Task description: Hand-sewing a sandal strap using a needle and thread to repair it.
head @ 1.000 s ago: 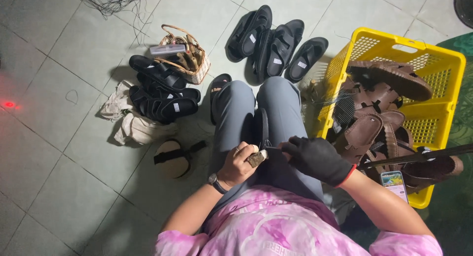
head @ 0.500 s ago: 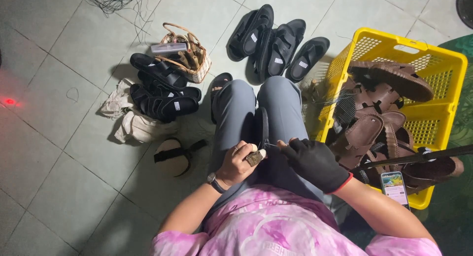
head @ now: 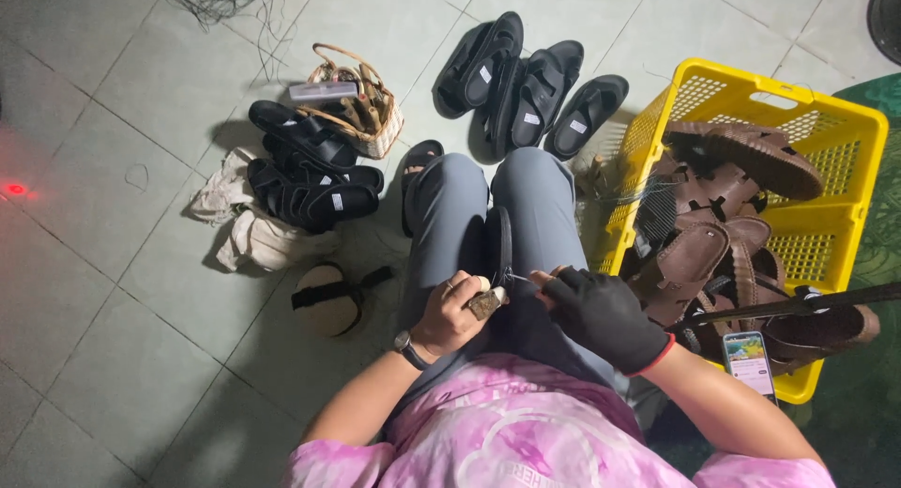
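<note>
Seated on the tiled floor (head: 113, 375), the person holds a black sandal (head: 504, 249) upright between the knees, its sole edge facing up. Compared with the earlier views, the two hands have drawn closer together over the sandal's near end, and the small tool has shifted a little toward the gloved side. The bare left hand (head: 454, 310) is closed around that small brown-handled tool (head: 488, 302), whose thin tip points at the sandal's edge. The gloved right hand (head: 601, 314) is curled, its fingers pinching at the sandal's strap or edge just beside the tool tip; what exactly it pinches is too small to tell. The work looks like close, fine handling at one spot. A yellow basket (head: 845, 141) of brown sandals stands to the right.
</note>
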